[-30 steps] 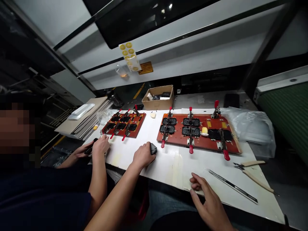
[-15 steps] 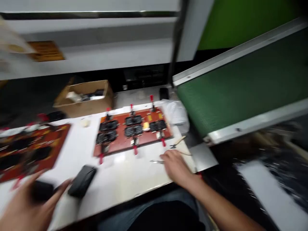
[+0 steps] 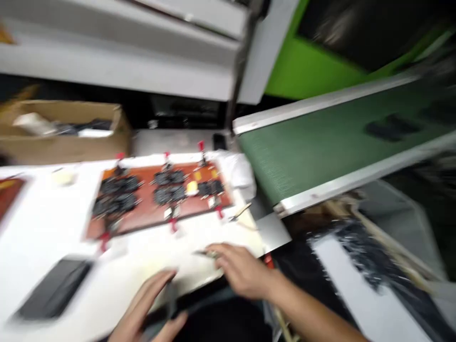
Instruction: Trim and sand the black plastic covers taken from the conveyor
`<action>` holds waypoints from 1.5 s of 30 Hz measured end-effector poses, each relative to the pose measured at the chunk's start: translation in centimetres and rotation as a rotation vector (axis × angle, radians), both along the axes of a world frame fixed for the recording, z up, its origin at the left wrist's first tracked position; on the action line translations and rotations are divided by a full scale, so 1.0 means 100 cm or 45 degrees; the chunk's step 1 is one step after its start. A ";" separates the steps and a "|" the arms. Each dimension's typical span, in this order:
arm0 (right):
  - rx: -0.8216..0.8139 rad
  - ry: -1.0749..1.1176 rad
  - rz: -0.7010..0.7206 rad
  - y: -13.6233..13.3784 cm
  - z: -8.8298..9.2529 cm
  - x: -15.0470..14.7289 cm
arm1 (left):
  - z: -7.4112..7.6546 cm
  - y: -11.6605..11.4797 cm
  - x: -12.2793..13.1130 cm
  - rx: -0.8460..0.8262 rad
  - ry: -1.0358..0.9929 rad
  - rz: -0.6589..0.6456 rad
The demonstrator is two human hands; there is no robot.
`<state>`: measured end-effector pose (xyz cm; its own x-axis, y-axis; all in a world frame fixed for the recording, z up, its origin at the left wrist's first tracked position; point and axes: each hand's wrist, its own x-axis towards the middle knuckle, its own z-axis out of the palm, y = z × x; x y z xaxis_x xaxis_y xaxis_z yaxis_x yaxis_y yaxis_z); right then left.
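Observation:
The view is smeared by motion. My right hand (image 3: 242, 271) lies palm down at the white table's front edge (image 3: 199, 280); its fingers are stretched out beside the end of a thin metal tool (image 3: 204, 254). My left hand (image 3: 147, 311) is low at the front edge, blurred, with a dark narrow shape by its fingers that I cannot make out. A flat black part (image 3: 53, 289) lies on the table to its left. Beyond both hands sits a red fixture board (image 3: 149, 221) with black parts and red toggle clamps.
A green conveyor belt (image 3: 320, 142) runs up to the right of the table. A cardboard box (image 3: 64, 140) stands at the back left. A clear plastic bag (image 3: 237, 171) and a tan-handled tool (image 3: 242, 210) lie by the board's right end. A second red board's corner (image 3: 9, 192) shows at far left.
The view has swung further right and down. My left hand has come in from the far left to the front edge, leaving the black part on the table. My right hand has stayed by the metal tool.

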<state>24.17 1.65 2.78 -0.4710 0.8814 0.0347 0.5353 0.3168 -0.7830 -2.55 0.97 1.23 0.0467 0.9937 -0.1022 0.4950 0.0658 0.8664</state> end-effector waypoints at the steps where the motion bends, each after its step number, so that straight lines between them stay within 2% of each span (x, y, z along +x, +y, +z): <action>1: -0.020 0.074 0.065 -0.003 0.010 -0.001 | 0.007 -0.015 -0.007 -0.067 -0.037 -0.134; 2: -0.047 0.120 0.122 -0.004 0.017 -0.003 | 0.014 -0.024 -0.012 -0.137 -0.100 -0.204; 4: -0.070 0.188 0.227 -0.004 0.021 -0.008 | 0.022 -0.030 -0.018 -0.162 -0.239 -0.222; 10: 0.059 0.109 0.454 -0.012 0.030 -0.026 | 0.029 -0.027 -0.025 -0.094 -0.430 -0.204; 20: 0.078 -0.019 0.520 -0.008 0.031 -0.026 | 0.025 -0.039 -0.026 -0.156 -0.436 -0.186; 24: 0.117 -0.066 0.519 -0.010 0.031 -0.024 | 0.024 -0.039 -0.025 -0.253 -0.455 -0.148; 28: 0.140 -0.084 0.446 -0.004 0.023 -0.020 | 0.025 -0.040 -0.024 -0.308 -0.475 -0.193; 31: 0.128 -0.132 0.241 0.007 0.014 -0.015 | 0.031 -0.041 -0.024 -0.318 -0.510 -0.277; 33: 0.081 -0.131 0.120 0.013 0.010 -0.015 | 0.035 -0.042 -0.023 -0.327 -0.518 -0.306; 37: -0.097 -0.015 0.006 0.010 0.009 -0.022 | 0.036 -0.043 -0.020 -0.356 -0.570 -0.294; 40: -0.292 0.130 -0.010 -0.004 0.007 -0.034 | 0.030 -0.043 -0.012 -0.388 -0.770 -0.194; 42: -0.355 0.280 0.076 -0.015 0.002 -0.043 | 0.025 -0.043 -0.005 -0.408 -0.982 -0.024; 44: -0.284 0.418 0.125 -0.024 -0.005 -0.052 | 0.020 -0.042 0.002 -0.492 -1.130 0.164; 45: -0.217 0.476 0.092 -0.027 -0.008 -0.056 | 0.018 -0.042 0.004 -0.561 -1.134 0.220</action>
<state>18.58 -1.04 1.99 -0.5147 0.8543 0.0719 0.1850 0.1926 -0.9637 -2.19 -3.23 3.03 0.1440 0.8761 -0.4601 -0.3674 0.4790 0.7972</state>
